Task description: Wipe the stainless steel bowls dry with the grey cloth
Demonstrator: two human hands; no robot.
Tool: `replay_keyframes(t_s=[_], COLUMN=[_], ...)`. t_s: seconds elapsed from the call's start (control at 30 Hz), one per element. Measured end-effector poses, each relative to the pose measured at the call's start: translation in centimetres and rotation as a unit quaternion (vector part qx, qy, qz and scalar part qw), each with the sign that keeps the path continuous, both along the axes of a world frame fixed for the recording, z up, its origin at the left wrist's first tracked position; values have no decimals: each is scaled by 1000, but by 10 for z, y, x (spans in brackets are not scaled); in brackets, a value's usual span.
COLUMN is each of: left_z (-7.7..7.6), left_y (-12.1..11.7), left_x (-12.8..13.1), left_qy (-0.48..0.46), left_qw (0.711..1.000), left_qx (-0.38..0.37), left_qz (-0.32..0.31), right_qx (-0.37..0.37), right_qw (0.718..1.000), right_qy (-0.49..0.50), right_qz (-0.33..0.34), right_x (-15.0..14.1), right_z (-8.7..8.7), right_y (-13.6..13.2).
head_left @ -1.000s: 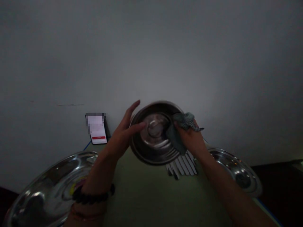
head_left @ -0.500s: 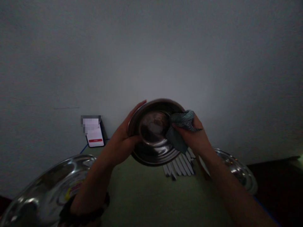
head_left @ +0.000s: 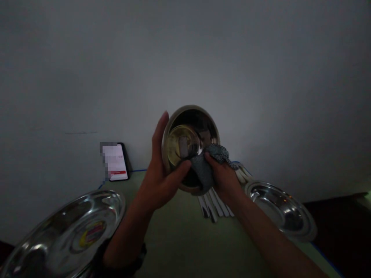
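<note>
A shiny metal bowl is held up over the table, its hollow tilted to face me. My left hand grips it from the left, with the thumb over the near rim and fingers along the outer side. In my right hand is a bunched grey checkered cloth, pressed against the bowl's inside at the lower right. Part of the cloth hangs over the near rim. Below the bowl several flat, pale and silvery pieces that look like cutlery lie side by side, partly hidden by my right hand.
A large metal basin with a yellow and red sticker stands at the left. Another metal dish sits on the right. A phone leans on the wall behind the green table.
The bowl has risen a little and tilted, so its hollow now looks rounder and deeper. My left thumb has moved farther over the rim. The cloth has shifted lower left with my right hand.
</note>
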State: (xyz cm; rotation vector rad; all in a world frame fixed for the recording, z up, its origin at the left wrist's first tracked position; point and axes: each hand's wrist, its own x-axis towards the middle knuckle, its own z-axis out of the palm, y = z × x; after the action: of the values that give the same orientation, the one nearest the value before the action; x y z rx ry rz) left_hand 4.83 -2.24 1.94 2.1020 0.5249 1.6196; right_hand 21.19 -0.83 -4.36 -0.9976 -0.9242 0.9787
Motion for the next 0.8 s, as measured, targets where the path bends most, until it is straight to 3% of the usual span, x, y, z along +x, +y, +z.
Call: replay_keyframes(t_s=[0.1,0.2,0.3,0.57,0.67,0.8], left_z=[-1,-1,1,-2,-6,-8], left_y=[5,12,14,16,20,22], left_x=[-6,-23,-38,-50,-48,-40], left_qy=[14,39,88,211,261,265], left_qw=[1000,991,963,893,872,877], left_qx=[-24,-118,-211,-325,-329,-315], left_qz=[7,-56,-139,-230,-250,-248], right_qx=[-44,6,75,152,160,154], right_qw=[998,988,963,869,848,856], right_qy=[-43,-145,-249,-446,-476,-471], right_qz=[-3,-49,-67,151,171,151], right_x=[1,13,27,31,27,28], right_z=[0,6,15,23,18,15], right_y=[0,1,-2,-16,-16,-14])
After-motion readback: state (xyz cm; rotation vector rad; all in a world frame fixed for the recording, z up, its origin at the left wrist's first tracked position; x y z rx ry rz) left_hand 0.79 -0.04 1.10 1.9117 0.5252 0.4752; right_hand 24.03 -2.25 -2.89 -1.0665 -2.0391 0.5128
